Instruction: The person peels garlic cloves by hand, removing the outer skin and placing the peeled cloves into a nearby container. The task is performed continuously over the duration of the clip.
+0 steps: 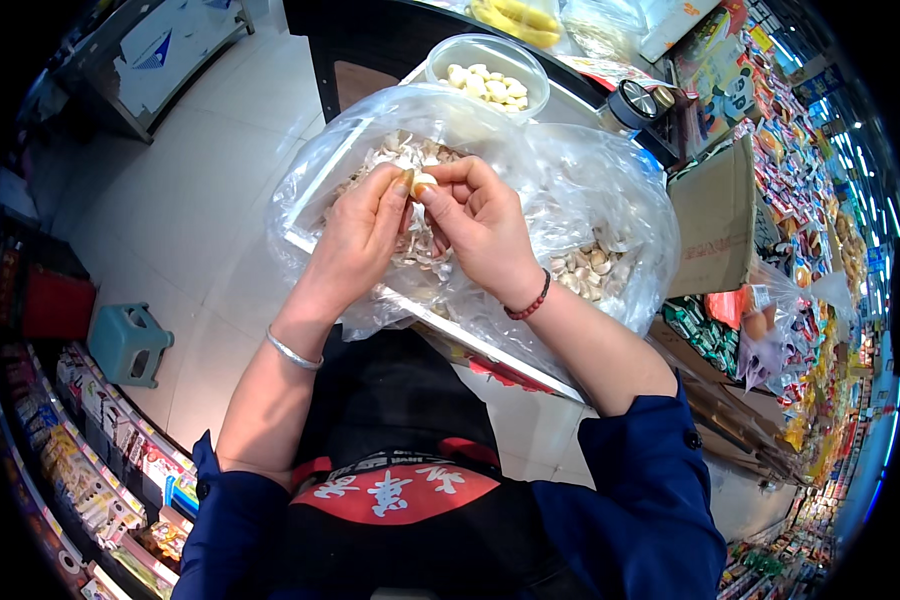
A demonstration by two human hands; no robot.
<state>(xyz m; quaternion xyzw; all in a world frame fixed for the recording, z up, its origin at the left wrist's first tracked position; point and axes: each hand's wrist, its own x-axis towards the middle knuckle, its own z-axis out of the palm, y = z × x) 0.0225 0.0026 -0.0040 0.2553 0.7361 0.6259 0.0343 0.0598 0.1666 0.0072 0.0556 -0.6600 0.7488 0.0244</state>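
Observation:
A pale garlic clove is pinched between the thumbs and fingertips of my left hand and my right hand. Both hands hover over a heap of papery garlic skins lying on a clear plastic bag. To the right, inside the plastic, lies a pile of unpeeled garlic cloves. Beyond my hands stands a round clear plastic tub, with several peeled cloves in it. My curled lower fingers are partly hidden.
A jar with a dark lid stands behind the bag, near bagged bananas. An open cardboard box and packed snack shelves border the right side. On the floor at left is a teal plastic stool, close to a display shelf.

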